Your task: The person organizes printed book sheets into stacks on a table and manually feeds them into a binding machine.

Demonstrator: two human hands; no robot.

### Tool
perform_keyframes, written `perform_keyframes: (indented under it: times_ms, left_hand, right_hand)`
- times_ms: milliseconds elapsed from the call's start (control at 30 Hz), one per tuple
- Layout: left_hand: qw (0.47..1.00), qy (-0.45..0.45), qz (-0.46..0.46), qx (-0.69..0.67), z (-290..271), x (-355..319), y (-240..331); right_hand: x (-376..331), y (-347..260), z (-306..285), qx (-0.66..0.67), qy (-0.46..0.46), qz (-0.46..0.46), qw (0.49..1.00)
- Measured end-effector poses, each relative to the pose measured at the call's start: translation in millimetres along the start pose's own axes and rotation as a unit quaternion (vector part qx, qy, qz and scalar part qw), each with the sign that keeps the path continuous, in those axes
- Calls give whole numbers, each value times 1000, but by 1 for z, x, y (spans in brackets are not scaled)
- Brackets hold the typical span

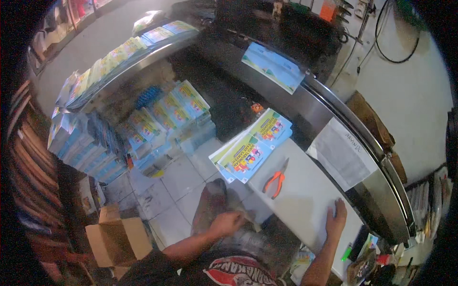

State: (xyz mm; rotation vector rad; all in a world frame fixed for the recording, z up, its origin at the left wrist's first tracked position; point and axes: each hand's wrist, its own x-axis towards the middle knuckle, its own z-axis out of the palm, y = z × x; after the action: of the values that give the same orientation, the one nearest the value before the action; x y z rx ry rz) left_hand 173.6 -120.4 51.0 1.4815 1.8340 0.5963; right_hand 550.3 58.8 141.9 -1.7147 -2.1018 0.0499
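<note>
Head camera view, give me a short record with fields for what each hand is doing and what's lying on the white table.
left hand: off the table's left edge, gripping a blurred pale thing, kind unclear
right hand: flat on the white table, fingers spread
pliers: orange handles, on the table, apart from both hands
booklets: colourful fanned stack at the table's far-left corner
paper sheet: white, at the table's far-right edge
cardboard box: open, on the floor, left

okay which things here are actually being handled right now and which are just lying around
In hand:
left hand on a grey crumpled bag
right hand flat on the white table

Lying about:
orange-handled pliers
colourful booklets
white paper sheet
cardboard box
</note>
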Motion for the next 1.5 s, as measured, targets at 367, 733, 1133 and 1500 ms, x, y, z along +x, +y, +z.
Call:
perform_keyframes:
  times_ms: [367,733,1133,1500]
  left_hand:
    - [924,354,137,48,-172,92,68]
    - [945,80,-203,-245,-187,111,28]
    - [908,173,43,-378,-224,66,96]
    - [986,-6,23,-166,-4,15,131]
  right_hand:
    - [63,-208,48,182,-95,-235,950]
    - [116,-226,107,111,-127,-192,967]
    - [129,-251,118,173,-48,-70,981]
    - [29,-143,-46,600,-102,75,790]
